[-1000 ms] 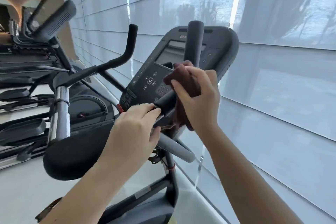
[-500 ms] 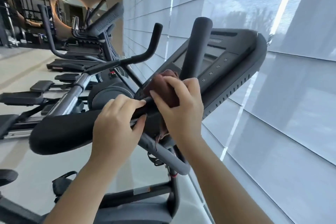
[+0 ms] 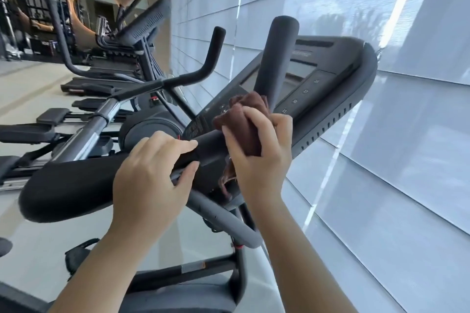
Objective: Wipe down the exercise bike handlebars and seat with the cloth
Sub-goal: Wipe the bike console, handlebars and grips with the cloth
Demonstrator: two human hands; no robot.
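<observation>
The exercise bike's black padded handlebar (image 3: 76, 185) runs from lower left up toward the console (image 3: 330, 99), with an upright grip (image 3: 277, 58) rising in front of the screen. My left hand (image 3: 152, 175) grips the handlebar near its middle. Just to the right, my right hand (image 3: 259, 152) holds a bunched brown cloth (image 3: 244, 119) wrapped against the bar at the base of the upright grip. The seat is out of view.
A lower grey loop bar (image 3: 223, 218) curves beneath my hands above the bike's frame (image 3: 178, 279). More exercise machines (image 3: 122, 63) line the left side. A wall of pale window blinds (image 3: 381, 160) stands close on the right.
The view has swung left and closer to the bike. My right hand with the cloth has slid slightly along the bar by the upright grip. My left hand keeps its hold.
</observation>
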